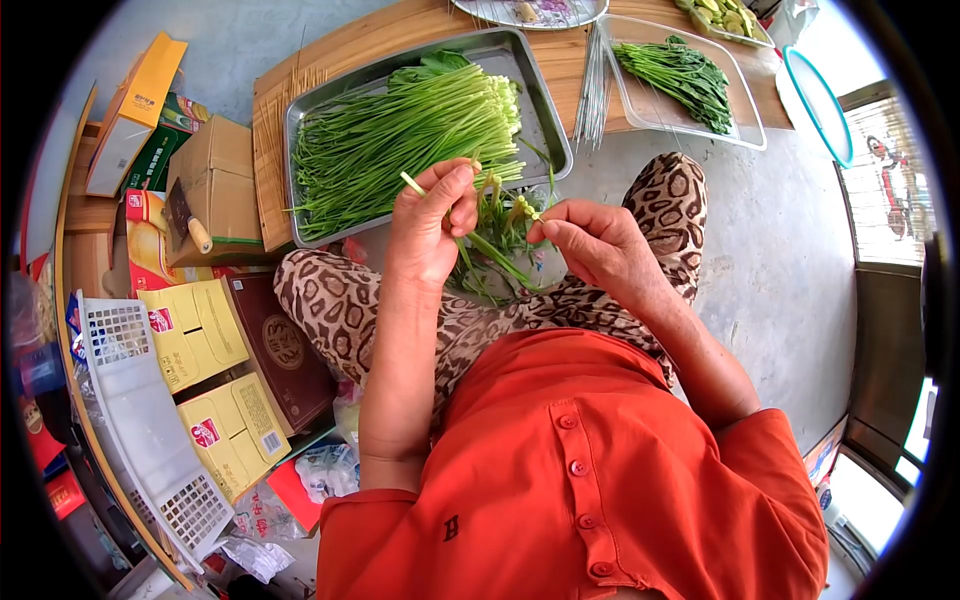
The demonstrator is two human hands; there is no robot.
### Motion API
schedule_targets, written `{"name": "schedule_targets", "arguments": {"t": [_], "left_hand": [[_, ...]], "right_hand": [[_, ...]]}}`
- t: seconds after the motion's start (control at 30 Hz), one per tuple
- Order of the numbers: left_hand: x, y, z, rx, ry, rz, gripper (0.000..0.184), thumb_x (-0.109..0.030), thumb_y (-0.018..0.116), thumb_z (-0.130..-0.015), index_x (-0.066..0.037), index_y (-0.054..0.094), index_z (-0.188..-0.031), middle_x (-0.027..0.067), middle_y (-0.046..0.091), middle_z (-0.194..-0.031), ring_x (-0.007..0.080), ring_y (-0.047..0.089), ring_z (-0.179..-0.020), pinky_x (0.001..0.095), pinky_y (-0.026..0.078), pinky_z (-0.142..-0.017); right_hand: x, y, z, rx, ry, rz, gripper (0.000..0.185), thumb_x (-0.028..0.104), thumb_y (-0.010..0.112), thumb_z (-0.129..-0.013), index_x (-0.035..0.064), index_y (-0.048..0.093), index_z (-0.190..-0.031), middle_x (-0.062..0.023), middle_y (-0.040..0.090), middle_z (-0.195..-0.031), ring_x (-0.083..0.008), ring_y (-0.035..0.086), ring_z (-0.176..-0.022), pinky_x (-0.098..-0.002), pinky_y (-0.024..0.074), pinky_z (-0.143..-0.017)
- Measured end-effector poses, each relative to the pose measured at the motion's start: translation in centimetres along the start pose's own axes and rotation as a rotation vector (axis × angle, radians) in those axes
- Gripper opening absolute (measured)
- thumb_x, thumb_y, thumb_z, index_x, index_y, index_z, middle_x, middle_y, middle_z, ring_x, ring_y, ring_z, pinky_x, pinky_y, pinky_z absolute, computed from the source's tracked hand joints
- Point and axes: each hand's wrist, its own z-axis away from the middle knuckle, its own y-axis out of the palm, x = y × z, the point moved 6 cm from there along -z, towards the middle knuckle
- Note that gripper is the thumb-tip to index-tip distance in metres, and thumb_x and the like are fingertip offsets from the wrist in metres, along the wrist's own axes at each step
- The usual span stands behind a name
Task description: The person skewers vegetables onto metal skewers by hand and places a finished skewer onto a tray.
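My left hand [436,218] is closed around a few green stalks, whose pale end sticks out above the thumb. Thumb and fingertips of my right hand [592,245] pinch a small green piece just to the right of it. Between and below the hands lies a loose heap of green leaves and stems [500,235], partly hidden by my left hand. Beyond them, a grey metal tray [545,110] holds a large bundle of long green stalks [400,135], their pale ends toward the right.
A clear plastic container [752,130] with leafy greens [680,80] and a bunch of thin metal skewers [592,90] are on the wooden table [410,25]. Cardboard boxes [225,175], a wooden-handled blade [190,222] and a white basket [150,400] are at the left.
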Motion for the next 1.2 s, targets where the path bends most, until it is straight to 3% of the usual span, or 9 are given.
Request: {"name": "schedule_targets", "arguments": {"t": [0.4,0.5,0.57,0.63,0.7,0.9,1.0,1.07,1.2], "left_hand": [[0.0,1.8,0.5,-0.004,0.065,-0.213,0.014,-0.015,0.062,-0.091,-0.002,0.065,-0.096,-0.003,0.056,-0.073,0.0059,0.047,-0.059,0.0209,0.035,-0.05],[-1.4,1.7,0.8,-0.192,0.403,-0.696,0.015,-0.014,0.055,-0.095,-0.002,0.062,-0.097,0.0007,0.057,-0.077,0.0129,0.052,-0.066,0.0274,0.042,-0.055],[-2.9,3.5,2.2,-0.324,0.829,-1.45,0.017,-0.017,0.05,-0.097,-0.004,0.06,-0.098,0.0087,0.059,-0.086,0.0215,0.059,-0.08,0.0296,0.046,-0.068],[-2.6,4.5,2.5,-0.334,0.873,-1.563,0.012,-0.013,0.048,-0.096,-0.006,0.057,-0.097,0.0121,0.061,-0.087,0.0278,0.062,-0.079,0.036,0.048,-0.065],[-1.1,4.6,1.8,-0.316,0.584,-1.771,0.006,-0.011,0.049,-0.094,-0.007,0.053,-0.096,0.0118,0.062,-0.085,0.0307,0.063,-0.074,0.0409,0.047,-0.06],[0.1,5.9,2.4,-0.263,0.627,-1.714,0.01,-0.013,0.056,-0.09,-0.008,0.05,-0.097,0.0119,0.063,-0.084,0.0334,0.062,-0.073,0.0421,0.047,-0.057],[0.0,6.2,2.7,-0.187,0.738,-1.604,0.015,-0.008,0.06,-0.088,-0.007,0.052,-0.1,0.0076,0.062,-0.08,0.0232,0.063,-0.067,0.0333,0.047,-0.055],[0.6,5.2,2.2,-0.045,0.501,-1.06,0.015,-0.002,0.063,-0.087,-0.005,0.055,-0.1,0.0004,0.06,-0.078,0.0087,0.056,-0.063,0.023,0.044,-0.056],[0.7,4.2,1.9,0.047,0.378,-0.723,0.008,-0.001,0.061,-0.089,0.0,0.06,-0.097,-0.0027,0.057,-0.077,0.0028,0.048,-0.061,0.017,0.038,-0.056]], "right_hand": [[0.0,-0.5,-0.7,-0.067,-0.016,0.005,0.024,0.022,0.051,-0.098,0.0031,0.065,-0.094,0.009,0.039,-0.054,-0.0004,0.031,-0.046,-0.0181,0.023,-0.043],[-0.6,-0.9,-1.1,-0.101,-0.033,-0.025,0.023,0.023,0.053,-0.097,0.0032,0.064,-0.095,0.0088,0.041,-0.055,-0.0002,0.031,-0.046,-0.0177,0.0233,-0.043],[-1.0,-1.0,-1.3,-0.115,-0.05,-0.042,0.021,0.023,0.056,-0.096,0.0033,0.064,-0.096,0.0087,0.043,-0.057,-0.0001,0.032,-0.047,-0.0176,0.0235,-0.043],[-1.3,-1.1,-1.6,-0.167,-0.069,-0.038,0.016,0.019,0.062,-0.092,0.0034,0.064,-0.094,0.0074,0.049,-0.063,-0.0006,0.038,-0.053,-0.0183,0.0297,-0.047],[-1.1,-0.6,-1.9,-0.159,-0.086,-0.047,0.015,0.019,0.064,-0.091,0.0035,0.063,-0.094,0.0074,0.051,-0.064,-0.0003,0.038,-0.054,-0.018,0.0293,-0.047],[-0.7,-0.3,-2.4,-0.142,-0.14,-0.078,0.014,0.017,0.065,-0.09,0.0038,0.061,-0.094,0.0072,0.055,-0.068,0.0004,0.039,-0.055,-0.0176,0.0277,-0.046],[-0.7,-0.9,-2.5,-0.192,-0.124,-0.078,0.014,0.016,0.064,-0.091,0.0031,0.06,-0.094,0.0065,0.055,-0.068,0.0004,0.039,-0.054,-0.018,0.028,-0.045],[-0.6,-1.5,-2.6,-0.205,-0.133,-0.129,0.014,0.016,0.062,-0.092,0.0023,0.06,-0.093,0.0065,0.054,-0.066,0.0004,0.039,-0.053,-0.0183,0.0284,-0.045],[-0.8,-2.0,-2.4,-0.22,-0.114,-0.131,0.015,0.017,0.061,-0.093,0.0018,0.06,-0.093,0.007,0.051,-0.063,-0.0001,0.038,-0.052,-0.0185,0.0282,-0.044]]}}
